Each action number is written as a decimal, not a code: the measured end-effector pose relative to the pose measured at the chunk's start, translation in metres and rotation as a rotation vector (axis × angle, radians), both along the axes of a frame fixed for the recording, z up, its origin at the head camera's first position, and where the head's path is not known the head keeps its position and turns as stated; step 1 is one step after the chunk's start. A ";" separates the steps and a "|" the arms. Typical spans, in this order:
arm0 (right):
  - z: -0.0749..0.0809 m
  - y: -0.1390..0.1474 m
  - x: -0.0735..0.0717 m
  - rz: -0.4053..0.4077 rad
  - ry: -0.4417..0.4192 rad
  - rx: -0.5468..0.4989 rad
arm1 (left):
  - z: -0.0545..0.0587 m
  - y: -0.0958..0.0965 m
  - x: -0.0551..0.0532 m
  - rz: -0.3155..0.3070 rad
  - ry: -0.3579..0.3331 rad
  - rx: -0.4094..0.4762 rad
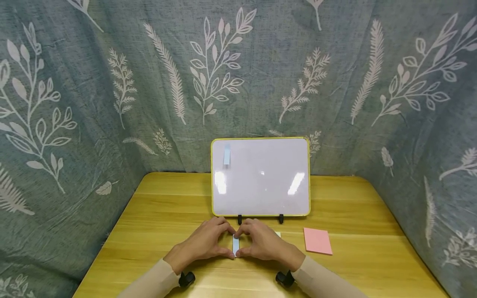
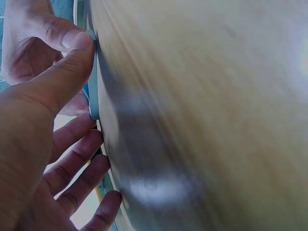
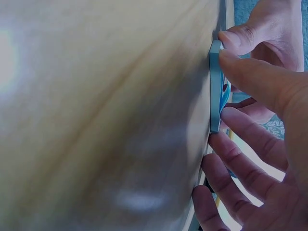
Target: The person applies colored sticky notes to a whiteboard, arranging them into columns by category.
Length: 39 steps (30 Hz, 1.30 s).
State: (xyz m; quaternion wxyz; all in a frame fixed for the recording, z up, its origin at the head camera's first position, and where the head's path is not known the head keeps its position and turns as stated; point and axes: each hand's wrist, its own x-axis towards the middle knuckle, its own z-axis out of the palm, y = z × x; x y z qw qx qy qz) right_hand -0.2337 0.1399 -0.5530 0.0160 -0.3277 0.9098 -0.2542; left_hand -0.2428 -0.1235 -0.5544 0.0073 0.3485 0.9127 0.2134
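A narrow light-blue sticky note pad (image 1: 236, 245) lies on the table between my hands. My left hand (image 1: 210, 240) grips it along its left side, thumb at the near end and index finger at the far end. From the other side my right hand (image 1: 262, 241) holds it the same way, the two thumbs close together. In the right wrist view the blue pad (image 3: 215, 89) shows a top sheet bowed up from the stack. The other fingers of both hands rest spread on the tabletop.
Behind the hands a whiteboard (image 1: 261, 178) with a yellow frame stands on black feet, a blue strip (image 1: 227, 155) stuck at its upper left. A pink sticky note pad (image 1: 317, 241) lies to the right. A pale paper corner (image 1: 278, 234) peeks out behind my right hand.
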 end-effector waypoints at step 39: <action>0.002 0.000 0.001 0.000 -0.002 -0.024 | 0.003 0.001 0.001 0.009 -0.026 -0.013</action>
